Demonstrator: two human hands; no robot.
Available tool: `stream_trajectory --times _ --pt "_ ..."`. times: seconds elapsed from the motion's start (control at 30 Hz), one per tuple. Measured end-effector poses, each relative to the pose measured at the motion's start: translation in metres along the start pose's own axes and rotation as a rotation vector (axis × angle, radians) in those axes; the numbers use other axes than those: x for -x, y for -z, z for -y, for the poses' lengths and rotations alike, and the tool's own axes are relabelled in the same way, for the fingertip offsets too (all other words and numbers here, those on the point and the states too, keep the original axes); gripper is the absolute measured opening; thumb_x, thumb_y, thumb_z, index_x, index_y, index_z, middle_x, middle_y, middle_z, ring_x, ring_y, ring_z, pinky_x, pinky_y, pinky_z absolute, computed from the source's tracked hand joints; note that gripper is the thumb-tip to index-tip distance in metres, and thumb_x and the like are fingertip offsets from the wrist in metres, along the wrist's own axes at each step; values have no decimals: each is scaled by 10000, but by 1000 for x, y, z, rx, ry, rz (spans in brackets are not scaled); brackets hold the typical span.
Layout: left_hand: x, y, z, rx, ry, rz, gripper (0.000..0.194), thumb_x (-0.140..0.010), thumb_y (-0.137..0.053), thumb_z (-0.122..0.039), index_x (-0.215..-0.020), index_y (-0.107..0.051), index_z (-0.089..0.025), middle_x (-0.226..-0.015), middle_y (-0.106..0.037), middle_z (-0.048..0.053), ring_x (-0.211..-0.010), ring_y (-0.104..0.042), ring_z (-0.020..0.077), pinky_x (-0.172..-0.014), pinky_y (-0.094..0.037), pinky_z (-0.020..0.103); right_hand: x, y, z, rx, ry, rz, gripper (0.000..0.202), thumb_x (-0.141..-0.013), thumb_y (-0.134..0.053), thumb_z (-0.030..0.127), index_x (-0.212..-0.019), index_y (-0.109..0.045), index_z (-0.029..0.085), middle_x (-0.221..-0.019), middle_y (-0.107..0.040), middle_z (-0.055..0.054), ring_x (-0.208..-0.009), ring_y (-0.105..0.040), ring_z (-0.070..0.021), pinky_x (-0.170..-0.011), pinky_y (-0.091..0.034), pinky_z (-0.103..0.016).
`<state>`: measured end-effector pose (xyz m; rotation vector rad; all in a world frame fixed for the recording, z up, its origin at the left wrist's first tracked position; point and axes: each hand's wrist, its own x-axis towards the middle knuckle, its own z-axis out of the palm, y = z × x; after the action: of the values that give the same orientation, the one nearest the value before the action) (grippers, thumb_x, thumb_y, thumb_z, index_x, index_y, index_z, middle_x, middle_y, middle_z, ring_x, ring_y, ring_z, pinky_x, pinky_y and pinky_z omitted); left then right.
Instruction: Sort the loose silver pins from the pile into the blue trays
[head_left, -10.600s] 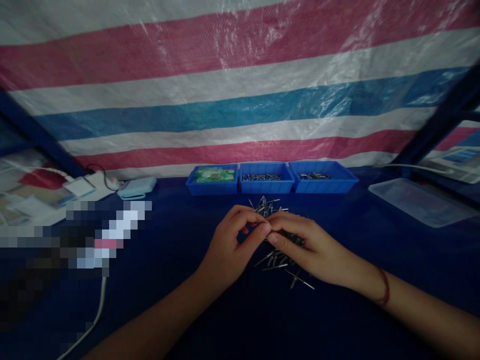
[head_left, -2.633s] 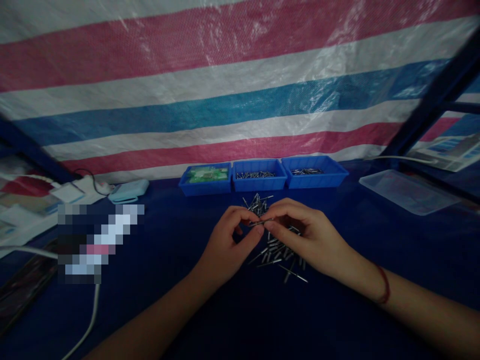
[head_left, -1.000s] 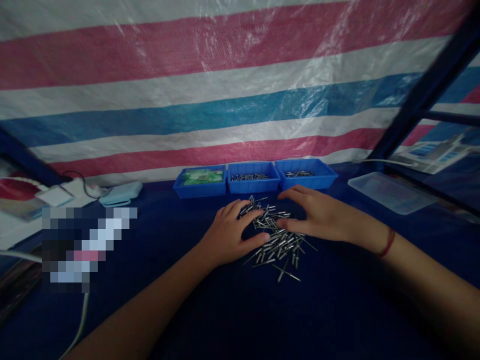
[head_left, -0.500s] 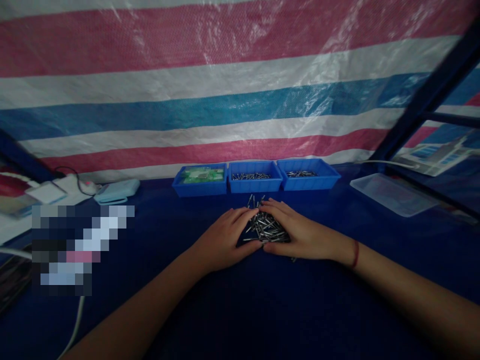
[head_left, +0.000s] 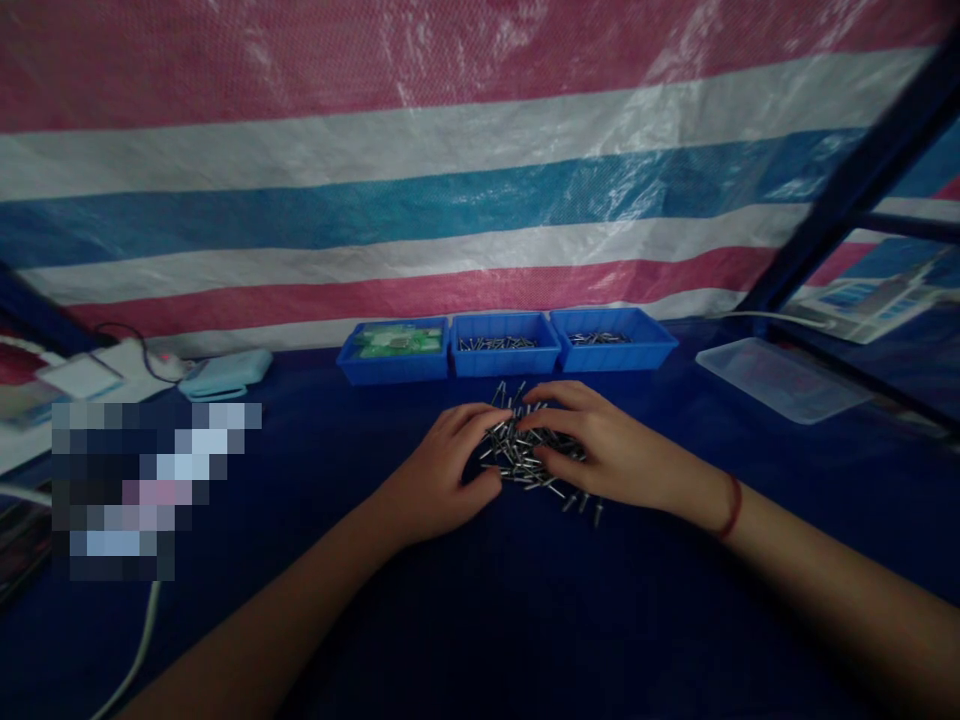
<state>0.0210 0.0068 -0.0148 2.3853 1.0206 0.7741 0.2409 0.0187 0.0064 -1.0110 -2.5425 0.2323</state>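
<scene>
A loose pile of silvery blind rivets (head_left: 517, 460) lies on the dark blue tabletop (head_left: 480, 610), several of them strayed toward its near right edge. My left hand (head_left: 448, 470) rests at the pile's left side, open, thumb apart from the fingers and fingertips touching the outer rivets. From the right, my right hand (head_left: 600, 440) arches over the pile with its fingers spread, covering part of it. Neither hand shows a rivet gripped. Behind the pile stand a middle blue bin (head_left: 506, 360) and a right blue bin (head_left: 615, 352), both with similar metal pieces inside.
A left blue bin (head_left: 394, 368) holds green-and-white packets. A translucent plastic lid (head_left: 780, 378) lies at the right. On the left are a light blue case (head_left: 225, 375), a power strip (head_left: 127, 370), a white cable (head_left: 150, 630) and a blurred-out patch. A striped tarp (head_left: 450, 220) hangs behind.
My hands have moved apart from their cupped position around the pile. The right hand has lifted its thumb and spread its fingers over the rivets; more rivets show at the near right edge.
</scene>
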Motion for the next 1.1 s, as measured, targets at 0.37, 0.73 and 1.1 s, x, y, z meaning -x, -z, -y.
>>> stream_trajectory --times 0.37,0.73,1.1 --pt "-11 -9 7 585 468 -488 415 -937 -274 -412 -1063 -580 -163 -978 -600 78 -964 -564 201 -842 -450 346 0 -5 34 -63 125 -4 378 -770 -625 427 -1068 -628 194 -1090 -554 -83 -1051 -465 -237 -899 -371 -383" --pt "-10 -11 5 493 449 -491 443 -943 -251 -435 -998 -606 -176 -909 -619 59 -903 -577 192 -802 -457 335 0 -42 68 61 218 -32 140 -880 -519 196 -786 -620 173 -874 -618 -28 -896 -477 -189 -775 -323 -335" --pt "-4 1 -19 129 96 -213 217 -909 -441 -260 -847 -628 -169 -970 -552 46 -950 -545 166 -879 -422 317 1 0 39 5 37 -45 183 -922 -372 155 -915 -554 137 -815 -587 -56 -706 -545 -151 -663 -434 -289"
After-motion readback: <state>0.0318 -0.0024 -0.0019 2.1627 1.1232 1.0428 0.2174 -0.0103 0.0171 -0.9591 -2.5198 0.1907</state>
